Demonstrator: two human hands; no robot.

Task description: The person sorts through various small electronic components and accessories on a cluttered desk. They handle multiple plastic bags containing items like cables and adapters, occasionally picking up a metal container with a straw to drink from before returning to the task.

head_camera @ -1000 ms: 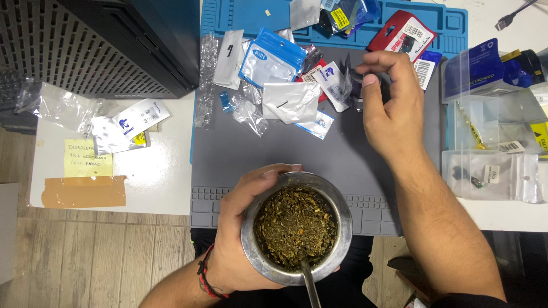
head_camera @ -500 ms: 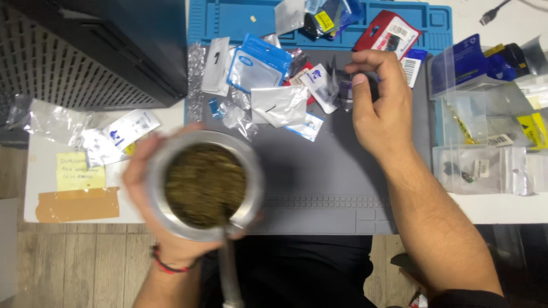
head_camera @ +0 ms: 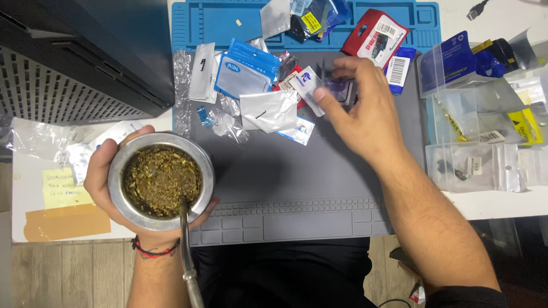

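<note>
Change since the earlier frames: the round metal cup (head_camera: 161,181) sat low at the mat's front edge a second ago, then swung left and close under the camera; now it is over the mat's left edge and the white desk. The right hand has slid slightly left along the heap of packets.
Work mat: a grey silicone mat with a blue tray-like top section (head_camera: 297,171) covers the desk middle; small bags and carded packets lie heaped along its far part.
Computer case: a black perforated box (head_camera: 74,63) stands at far left, apart from the cup.
Clear plastic bags, right: a pile of see-through zip bags (head_camera: 485,154) on the white desk holds small parts, too small to tell.
Cup contents: the metal cup is filled nearly to the rim with green-brown chopped herb; a metal straw (head_camera: 185,251) stands in it, leaning towards the person.
Left hand (head_camera: 105,182): fingers wrapped around the cup's wall, gripping it; a red and black cord bracelet (head_camera: 153,249) is on the wrist.
Right hand (head_camera: 365,117): thumb and fingers pinching a small white packet (head_camera: 308,85), just above a silver foil pouch (head_camera: 268,111).
</note>
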